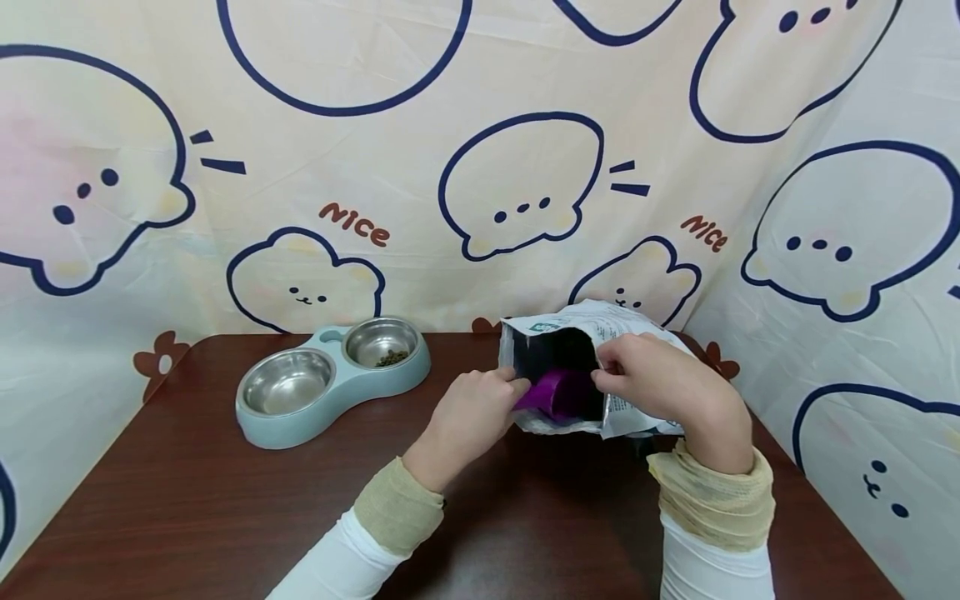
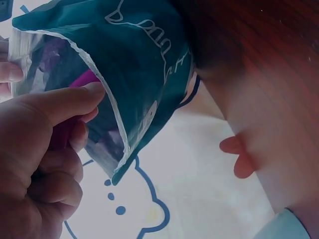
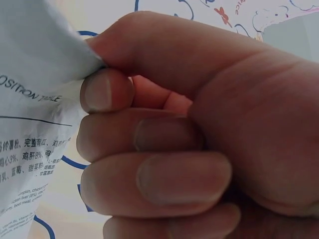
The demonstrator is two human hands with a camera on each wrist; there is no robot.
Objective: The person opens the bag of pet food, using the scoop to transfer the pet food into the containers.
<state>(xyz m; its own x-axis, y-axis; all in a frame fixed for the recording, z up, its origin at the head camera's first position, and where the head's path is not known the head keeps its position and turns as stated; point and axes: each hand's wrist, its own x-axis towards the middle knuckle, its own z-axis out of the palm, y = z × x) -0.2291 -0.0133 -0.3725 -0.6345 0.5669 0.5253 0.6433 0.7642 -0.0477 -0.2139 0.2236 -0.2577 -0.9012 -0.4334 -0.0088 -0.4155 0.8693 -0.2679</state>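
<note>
Looking at the bag (image 1: 592,367) as your landmark: it lies on its side on the bench (image 1: 187,500), mouth facing you, and it's a thin foil-lined pouch, so expect it to be floppy and crinkly, probably slick on the inside. Your right hand (image 1: 660,387) has the top lip of the mouth pinched between curled fingers and thumb, which is a good spot since the rim is the only part that won't just collapse on you. Your left hand (image 1: 472,417) sits at the bag's opening with its fingers curled round the handle end of the purple scoop (image 1: 558,393), whose cup is inside the bag. The scoop looks like light rigid plastic, so a hold on the handle should be plenty; just mind it snagging the soft lower lip. How full the bag is, I can't tell, so the weight is a guess. Well to the left of the bag sits the double pet bowl (image 1: 330,379), with a bit of kibble in the compartment nearer the bag.
</note>
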